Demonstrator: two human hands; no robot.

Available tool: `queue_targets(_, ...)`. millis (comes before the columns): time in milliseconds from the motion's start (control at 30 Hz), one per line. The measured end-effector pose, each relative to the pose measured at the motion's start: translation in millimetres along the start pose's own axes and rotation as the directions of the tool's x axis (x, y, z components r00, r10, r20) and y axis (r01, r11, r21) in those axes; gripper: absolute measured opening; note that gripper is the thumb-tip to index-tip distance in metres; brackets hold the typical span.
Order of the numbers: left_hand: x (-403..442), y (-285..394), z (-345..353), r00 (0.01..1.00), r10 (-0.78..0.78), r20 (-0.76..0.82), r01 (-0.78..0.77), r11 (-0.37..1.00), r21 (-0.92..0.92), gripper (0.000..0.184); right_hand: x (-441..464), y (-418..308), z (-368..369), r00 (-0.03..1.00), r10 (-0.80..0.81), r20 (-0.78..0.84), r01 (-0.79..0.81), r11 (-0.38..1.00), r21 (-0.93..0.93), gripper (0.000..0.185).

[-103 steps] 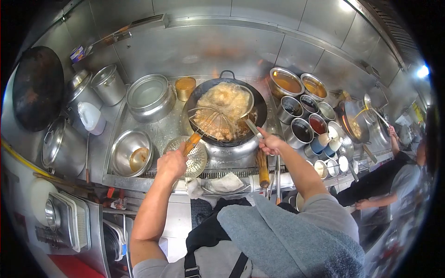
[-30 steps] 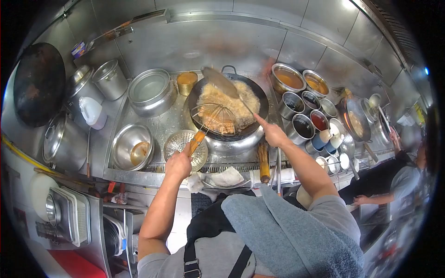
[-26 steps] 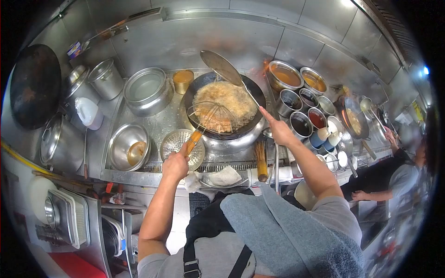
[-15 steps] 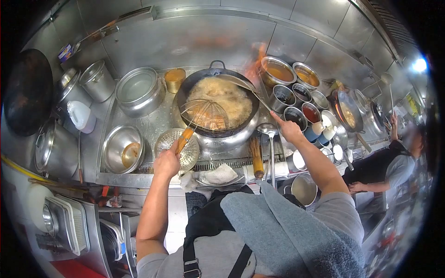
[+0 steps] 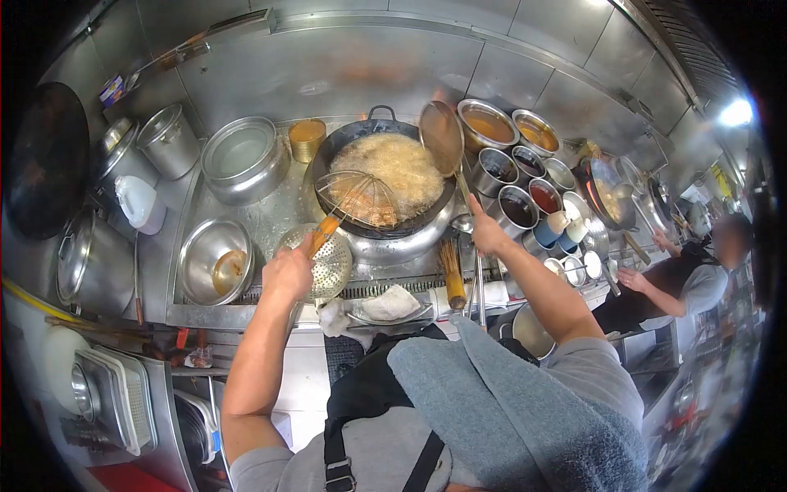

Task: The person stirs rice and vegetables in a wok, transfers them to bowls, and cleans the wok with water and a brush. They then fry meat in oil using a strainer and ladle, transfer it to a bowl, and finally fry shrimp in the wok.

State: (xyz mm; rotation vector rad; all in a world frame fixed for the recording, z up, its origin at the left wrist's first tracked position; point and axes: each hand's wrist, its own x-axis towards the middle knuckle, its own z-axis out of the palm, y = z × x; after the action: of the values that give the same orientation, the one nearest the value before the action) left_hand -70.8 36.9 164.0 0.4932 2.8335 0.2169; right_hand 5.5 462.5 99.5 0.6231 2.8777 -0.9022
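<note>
A black wok (image 5: 325,152) holds bubbling, foamy oil (image 5: 398,168). My left hand (image 5: 288,272) is closed round the wooden handle of a wire strainer (image 5: 361,199), whose mesh basket rests in the near left part of the wok over golden-brown pieces of food. My right hand (image 5: 489,233) grips the handle of a round flat skimmer (image 5: 441,138), its disc raised and tilted at the wok's right rim. Below the strainer's handle lies a perforated metal ladle (image 5: 332,266) on the counter.
Left are a large pot (image 5: 242,161), a steel bowl (image 5: 217,261) and a tin (image 5: 307,141). Sauce containers (image 5: 518,207) crowd the right side. A bamboo brush (image 5: 452,279) and white cloth (image 5: 391,303) lie in front. Another person (image 5: 684,275) stands far right near a second wok.
The skimmer has come from over the wok to its right rim and now stands more upright. My left hand still holds the strainer in place. The other person's arms have moved.
</note>
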Motion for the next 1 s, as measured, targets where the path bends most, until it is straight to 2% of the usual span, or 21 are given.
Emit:
queue_targets(33, -1, 1, -6, 1.000, 0.001, 0.000, -0.001, 1.000, 0.001, 0.060, -14, -10, 1, 1.000, 0.001, 0.000, -0.001, 1.000, 0.001, 0.094)
queue_targets(67, -2, 5, -13, 1.000, 0.011, -0.010, -0.011, 1.000, 0.016, 0.059, -28, -21, 0, 0.985, 0.113, 0.132, -0.145, 0.953, 0.267, 0.092)
queue_targets(100, -3, 8, -19, 1.000, 0.021, -0.020, -0.021, 0.999, 0.031, 0.058, -42, -37, -3, 0.941, 0.180, 0.286, -0.306, 0.816, 0.490, 0.090)
queue_targets(133, -4, 10, -24, 1.000, 0.022, -0.019, -0.021, 0.999, 0.033, 0.058, -54, -49, -4, 0.941, 0.180, 0.287, -0.306, 0.815, 0.492, 0.090)
queue_targets(200, -5, 14, -35, 0.998, 0.057, 0.030, -0.059, 0.996, 0.066, 0.056, -68, -64, -6, 0.856, 0.132, 0.499, -0.501, 0.445, 0.742, 0.084)
queue_targets(233, -6, 17, -39, 0.998, 0.058, 0.031, -0.060, 0.996, 0.070, 0.056, -65, -64, -7, 0.856, 0.131, 0.499, -0.501, 0.441, 0.744, 0.084)
queue_targets(300, -9, 22, -48, 0.997, 0.067, 0.048, -0.071, 0.993, 0.089, 0.056, -51, -60, -9, 0.829, 0.049, 0.558, -0.537, 0.351, 0.767, 0.082)
queue_targets(433, -10, 29, -59, 0.996, 0.053, 0.067, -0.060, 0.992, 0.109, 0.056, -8, -21, 1, 0.819, 0.046, 0.572, -0.513, 0.507, 0.693, 0.069)
queue_targets(633, -12, 41, -53, 1.000, -0.016, -0.008, 0.017, 0.992, 0.128, 0.056, 57, 15, 25, 0.801, -0.028, 0.598, -0.489, 0.547, 0.680, 0.062)
queue_targets(700, -15, 48, -55, 0.998, -0.029, 0.048, 0.022, 0.990, 0.136, 0.057, 69, 19, 30, 0.779, -0.152, 0.609, -0.450, 0.541, 0.711, 0.061)
queue_targets(767, -16, 50, -50, 0.997, -0.057, 0.044, 0.050, 0.989, 0.140, 0.058, 73, 21, 33, 0.777, -0.174, 0.605, -0.434, 0.548, 0.715, 0.059)
queue_targets(867, -21, 55, -39, 0.994, -0.104, 0.039, 0.099, 0.988, 0.117, 0.059, 80, 30, 39, 0.788, -0.258, 0.559, -0.370, 0.528, 0.764, 0.060)
queue_targets(933, -26, 59, -33, 0.994, -0.103, 0.034, 0.100, 0.993, 0.065, 0.059, 84, 40, 38, 0.778, -0.359, 0.516, -0.370, 0.401, 0.838, 0.062)
queue_targets(967, -28, 60, -29, 0.993, -0.110, 0.033, 0.108, 0.993, 0.056, 0.059, 84, 46, 37, 0.773, -0.361, 0.522, -0.371, 0.411, 0.833, 0.062)
queue_targets(1000, -29, 60, -22, 0.994, -0.104, 0.019, 0.103, 0.994, 0.022, 0.059, 80, 48, 34, 0.773, -0.379, 0.508, -0.389, 0.350, 0.852, 0.062)
